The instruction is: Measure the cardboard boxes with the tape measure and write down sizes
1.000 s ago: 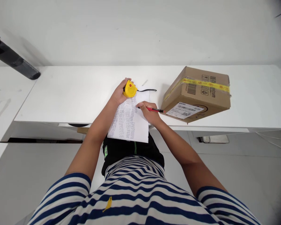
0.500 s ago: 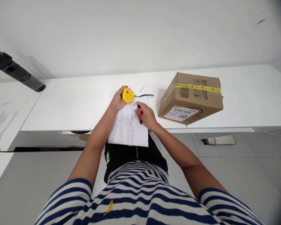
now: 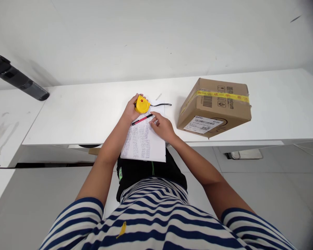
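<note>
My left hand (image 3: 130, 110) is wrapped round a yellow tape measure (image 3: 142, 105) with a red button, held at the top of a sheet of paper (image 3: 156, 150). A black wrist strap (image 3: 162, 104) trails from it to the right. Rows of handwriting in blue ink cover much of the sheet, whose lower edge reaches past the table edge. A red and black pen (image 3: 142, 120) lies slantwise across the writing. My right hand (image 3: 162, 127) rests on the sheet's right side, fingers parted, its index fingertip at the pen's upper right end.
A taped cardboard box (image 3: 216, 107) stands on the white table (image 3: 94, 114) to the right. At the left, a black cylindrical post (image 3: 23, 81) slants down to the tabletop. Behind the table rises a pale wall (image 3: 146, 41).
The pen has left my right hand's grip and turned from nearly upright to lying slantwise on the paper. My right fingers have opened. My left hand keeps the tape measure in place.
</note>
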The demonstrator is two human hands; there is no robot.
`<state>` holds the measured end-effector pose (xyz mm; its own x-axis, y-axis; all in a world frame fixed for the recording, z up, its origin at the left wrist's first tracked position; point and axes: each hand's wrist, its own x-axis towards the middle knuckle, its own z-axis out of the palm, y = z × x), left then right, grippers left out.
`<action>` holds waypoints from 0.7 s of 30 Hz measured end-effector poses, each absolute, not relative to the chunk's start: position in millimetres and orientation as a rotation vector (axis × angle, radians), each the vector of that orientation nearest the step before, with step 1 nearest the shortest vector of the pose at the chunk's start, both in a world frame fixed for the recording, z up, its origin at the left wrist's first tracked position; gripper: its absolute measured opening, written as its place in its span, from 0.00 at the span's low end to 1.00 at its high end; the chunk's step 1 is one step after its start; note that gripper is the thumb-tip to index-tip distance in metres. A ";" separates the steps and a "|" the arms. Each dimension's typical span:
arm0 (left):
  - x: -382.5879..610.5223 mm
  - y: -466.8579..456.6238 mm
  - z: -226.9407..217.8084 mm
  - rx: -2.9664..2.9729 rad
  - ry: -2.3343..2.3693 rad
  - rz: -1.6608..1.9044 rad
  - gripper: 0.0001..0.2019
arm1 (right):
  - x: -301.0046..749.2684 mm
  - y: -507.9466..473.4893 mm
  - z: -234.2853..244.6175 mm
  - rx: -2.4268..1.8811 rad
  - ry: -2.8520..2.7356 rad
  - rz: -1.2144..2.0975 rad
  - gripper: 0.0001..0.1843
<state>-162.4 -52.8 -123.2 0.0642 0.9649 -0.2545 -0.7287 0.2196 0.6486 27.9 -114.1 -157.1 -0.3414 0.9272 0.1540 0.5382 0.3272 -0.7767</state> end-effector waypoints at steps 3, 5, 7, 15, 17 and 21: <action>-162.4 -53.1 -123.7 0.406 0.722 1.326 0.12 | 28.5 -115.5 -155.3 -1.274 -2.005 0.840 0.29; -162.3 -53.1 -124.0 0.411 0.721 1.330 0.12 | 28.6 -116.2 -154.7 -1.265 -2.006 0.836 0.28; -162.1 -52.9 -124.0 0.412 0.716 1.331 0.11 | 28.3 -116.7 -154.1 -1.261 -2.007 0.838 0.27; -160.7 -54.0 -120.0 0.419 0.777 1.342 0.11 | 26.7 -117.9 -151.0 -1.279 -2.010 0.846 0.26; -160.8 -54.3 -119.4 0.427 0.788 1.343 0.12 | 27.0 -117.7 -151.4 -1.270 -2.010 0.844 0.26; -160.3 -54.9 -119.0 0.440 0.780 1.345 0.12 | 27.3 -117.4 -152.3 -1.264 -2.013 0.832 0.25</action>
